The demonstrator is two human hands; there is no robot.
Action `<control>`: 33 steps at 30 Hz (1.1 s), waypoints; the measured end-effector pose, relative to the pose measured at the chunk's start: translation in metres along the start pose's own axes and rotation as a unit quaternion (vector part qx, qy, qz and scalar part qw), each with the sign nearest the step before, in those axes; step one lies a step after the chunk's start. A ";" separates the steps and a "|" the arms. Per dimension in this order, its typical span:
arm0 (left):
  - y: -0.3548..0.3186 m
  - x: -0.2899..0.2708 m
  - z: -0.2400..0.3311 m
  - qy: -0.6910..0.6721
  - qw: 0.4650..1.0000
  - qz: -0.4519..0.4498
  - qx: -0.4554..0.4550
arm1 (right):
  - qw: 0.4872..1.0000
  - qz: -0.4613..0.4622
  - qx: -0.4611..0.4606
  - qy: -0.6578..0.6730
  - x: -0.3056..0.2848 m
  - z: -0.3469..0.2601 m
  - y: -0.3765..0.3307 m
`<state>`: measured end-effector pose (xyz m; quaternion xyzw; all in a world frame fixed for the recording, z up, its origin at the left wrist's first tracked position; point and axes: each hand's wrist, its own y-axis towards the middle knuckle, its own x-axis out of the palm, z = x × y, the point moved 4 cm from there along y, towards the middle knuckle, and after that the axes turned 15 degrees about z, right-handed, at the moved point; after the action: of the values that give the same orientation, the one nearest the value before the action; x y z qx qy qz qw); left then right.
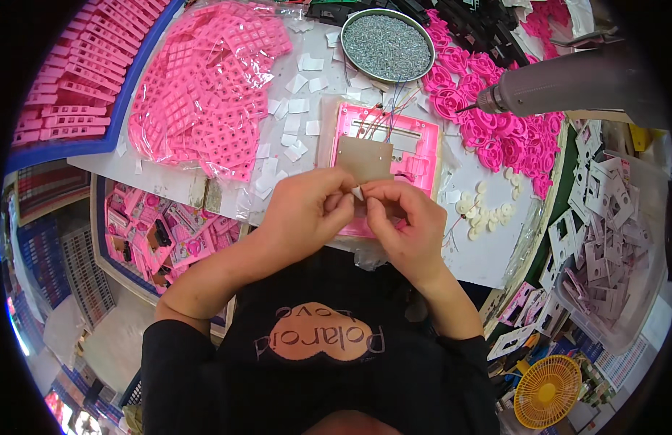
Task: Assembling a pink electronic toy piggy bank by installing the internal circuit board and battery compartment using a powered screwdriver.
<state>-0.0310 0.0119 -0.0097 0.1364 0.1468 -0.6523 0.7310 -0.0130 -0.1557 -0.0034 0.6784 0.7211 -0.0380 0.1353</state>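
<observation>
My left hand (pixel 311 206) and my right hand (pixel 407 221) meet over a pink plastic casing (pixel 425 148). Between their fingertips is a small white piece (pixel 357 193) that looks like paper or a sticker. Both hands are closed in a pinch on it. Just beyond my fingers, a brown flat board (pixel 365 158) lies on the casing, and thin coloured wires (pixel 379 122) run up from there. My hands hide the near part of the casing.
White paper pieces (pixel 298 106) are scattered left of the casing, beside bagged pink parts (pixel 205 87). A round tray of small metal screws (pixel 389 47) stands behind. At right are pink rings (pixel 488 123), cream discs (pixel 484 210) and an overhanging power screwdriver (pixel 553 85).
</observation>
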 end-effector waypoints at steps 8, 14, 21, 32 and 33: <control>0.025 -0.006 -0.003 -0.154 0.940 -0.169 -0.254 | 0.932 -0.051 -0.332 -0.135 0.001 -0.013 -0.007; 0.025 -0.011 0.011 0.071 0.978 -0.102 0.168 | 0.893 -0.093 -0.368 -0.243 0.005 -0.012 -0.006; 0.013 -0.005 0.003 0.081 0.960 -0.064 0.259 | 0.881 -0.098 -0.380 -0.265 0.012 -0.008 -0.010; 0.025 -0.014 -0.011 -0.046 0.998 0.036 -0.016 | 0.893 -0.169 -0.298 -0.291 -0.002 -0.019 -0.015; 0.024 -0.019 -0.014 -0.102 0.988 0.113 -0.001 | 0.902 -0.172 -0.284 -0.277 -0.004 -0.016 -0.016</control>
<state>-0.0100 0.0375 -0.0153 0.0840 0.0560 -0.5756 0.8114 -0.0310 -0.1569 0.0111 0.4387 0.7402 -0.0407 0.5079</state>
